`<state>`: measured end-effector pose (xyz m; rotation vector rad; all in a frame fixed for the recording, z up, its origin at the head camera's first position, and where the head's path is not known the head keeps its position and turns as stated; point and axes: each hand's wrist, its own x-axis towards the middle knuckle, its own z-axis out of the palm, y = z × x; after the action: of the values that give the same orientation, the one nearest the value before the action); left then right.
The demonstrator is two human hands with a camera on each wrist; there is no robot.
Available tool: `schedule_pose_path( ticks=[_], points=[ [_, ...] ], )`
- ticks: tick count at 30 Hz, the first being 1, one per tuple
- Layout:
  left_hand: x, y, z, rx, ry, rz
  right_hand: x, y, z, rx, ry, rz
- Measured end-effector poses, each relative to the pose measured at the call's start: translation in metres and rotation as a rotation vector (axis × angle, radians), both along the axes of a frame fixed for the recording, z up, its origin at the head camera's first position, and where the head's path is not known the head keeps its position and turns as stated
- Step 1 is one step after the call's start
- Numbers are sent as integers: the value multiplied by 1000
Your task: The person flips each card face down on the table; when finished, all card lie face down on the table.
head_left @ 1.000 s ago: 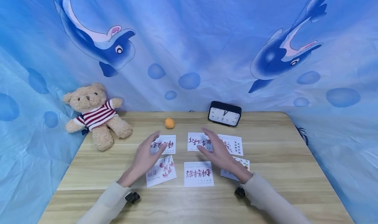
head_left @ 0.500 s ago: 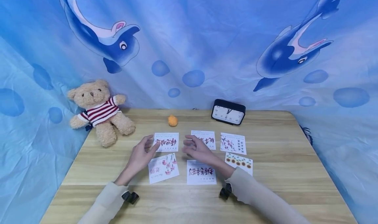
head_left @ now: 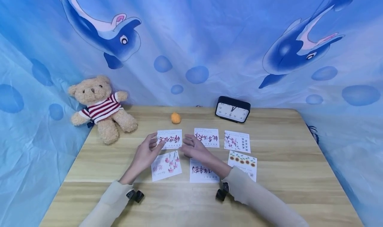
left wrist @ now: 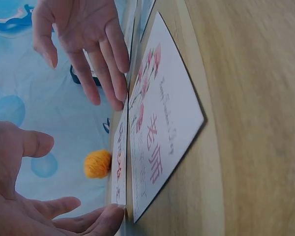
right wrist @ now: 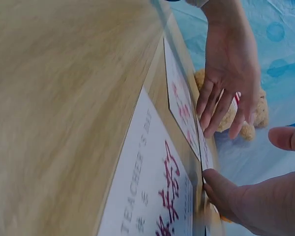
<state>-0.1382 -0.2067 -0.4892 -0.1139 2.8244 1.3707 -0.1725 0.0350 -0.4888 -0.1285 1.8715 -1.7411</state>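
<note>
Left hand (head_left: 145,156) and right hand (head_left: 197,150) relaxed, grasping nothing; red-lettered card (head_left: 173,139) flat between them, fingertip contact unclear. Probably light, thin, easily creased; likely best pinched at edges facing each hand.

Six cards (head_left: 170,138), one bear (head_left: 103,109), one clock (head_left: 232,110)

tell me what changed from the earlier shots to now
The right hand moved left to beside the far-left card, uncovering the far-right card. Nothing was visibly gripped or released. The left hand, all cards, clock and teddy bear stayed roughly put.
</note>
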Motion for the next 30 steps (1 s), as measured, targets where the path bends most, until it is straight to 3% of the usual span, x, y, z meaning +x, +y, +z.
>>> schedule_pose_path(
  ticks=[9, 14, 22, 30],
  points=[
    [-4, 4, 0, 6, 10, -9, -7, -2, 1, -209, -129, -146],
    [0, 7, -2, 5, -15, -26, -7, -4, 0, -169, -109, -166],
    [0, 16, 0, -6, 9, -81, -8, -9, 7, -70, 9, -148],
    [-4, 30, 5, 10, 10, -88, -7, -16, 14, -93, 63, -89]
  ],
)
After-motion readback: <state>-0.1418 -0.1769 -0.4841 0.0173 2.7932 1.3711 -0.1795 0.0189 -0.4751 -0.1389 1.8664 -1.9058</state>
